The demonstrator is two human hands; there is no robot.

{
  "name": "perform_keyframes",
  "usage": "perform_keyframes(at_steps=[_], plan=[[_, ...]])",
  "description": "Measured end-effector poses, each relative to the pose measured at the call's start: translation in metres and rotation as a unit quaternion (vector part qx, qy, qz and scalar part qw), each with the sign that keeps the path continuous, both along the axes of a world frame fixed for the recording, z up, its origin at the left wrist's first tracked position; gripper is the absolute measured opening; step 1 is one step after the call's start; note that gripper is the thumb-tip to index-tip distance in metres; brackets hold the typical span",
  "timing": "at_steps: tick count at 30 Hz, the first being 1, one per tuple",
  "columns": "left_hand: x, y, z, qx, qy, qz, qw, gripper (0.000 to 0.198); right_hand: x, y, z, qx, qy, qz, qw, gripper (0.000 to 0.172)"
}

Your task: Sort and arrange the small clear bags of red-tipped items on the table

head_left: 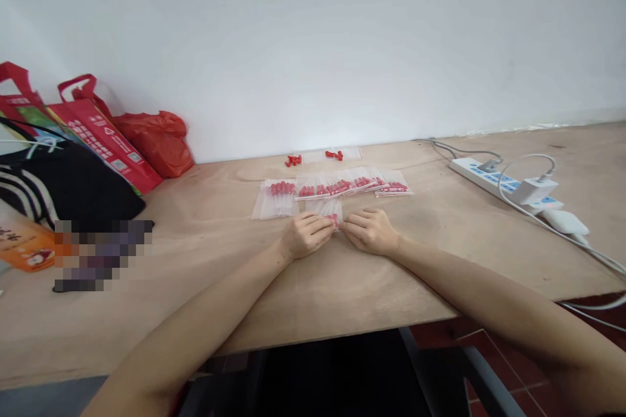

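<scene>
A clear plastic bag with small red-tipped pieces inside lies flat on the wooden table in front of me. My left hand pinches its near edge from the left. From the right, my right hand pinches the same edge, its fingertips close to the left ones. Fingers partly cover the red tips. Just beyond, a row of similar filled bags overlaps across the table. Another bag with red-tipped pieces lies to the left of the row.
Loose red pieces and a flat clear bag with red pieces on it lie near the wall. Red shopping bags and a black striped bag stand at left. A power strip with chargers and cables lies at right.
</scene>
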State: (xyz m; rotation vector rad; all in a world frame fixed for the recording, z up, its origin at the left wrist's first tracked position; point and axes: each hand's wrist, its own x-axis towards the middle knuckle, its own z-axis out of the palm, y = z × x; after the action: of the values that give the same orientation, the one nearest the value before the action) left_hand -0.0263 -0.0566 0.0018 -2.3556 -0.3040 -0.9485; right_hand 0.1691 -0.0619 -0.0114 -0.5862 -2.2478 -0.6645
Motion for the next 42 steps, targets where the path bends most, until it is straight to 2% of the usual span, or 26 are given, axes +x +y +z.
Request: perform_keyframes(at_steps=[9, 13, 19, 28, 38, 42], plan=[[0.0024, -0.0007, -0.0003, 0.037, 0.005, -0.003, 0.999, 0.008, -0.0020, -0.0011, -0.0004, 0.013, 0.001, -0.005, 1.000, 0.018], [0.0007, 0.0002, -0.0011, 0.021, -0.001, -0.005, 1.000, 0.009, -0.0021, -0.0016, -0.0001, 0.030, 0.002, -0.011, 0.999, 0.017], [-0.0008, 0.0001, -0.0012, -0.013, -0.021, 0.008, 1.000, 0.012, 0.0003, -0.0002, 0.0003, -0.004, 0.018, -0.030, 0.999, 0.018], [0.0002, -0.0002, 0.0015, 0.013, -0.002, -0.003, 1.000, 0.012, -0.0011, 0.0000, 0.0013, 0.026, 0.001, -0.025, 0.999, 0.018], [0.0006, 0.0009, -0.0005, 0.026, 0.015, -0.009, 1.000, 0.011, -0.0024, 0.0013, -0.0002, 0.003, -0.010, -0.006, 1.000, 0.020], [-0.0023, -0.0009, 0.0010, 0.014, 0.018, 0.009, 1.000, 0.011, 0.0006, 0.0000, -0.0011, -0.026, 0.016, 0.004, 1.000, 0.018]])
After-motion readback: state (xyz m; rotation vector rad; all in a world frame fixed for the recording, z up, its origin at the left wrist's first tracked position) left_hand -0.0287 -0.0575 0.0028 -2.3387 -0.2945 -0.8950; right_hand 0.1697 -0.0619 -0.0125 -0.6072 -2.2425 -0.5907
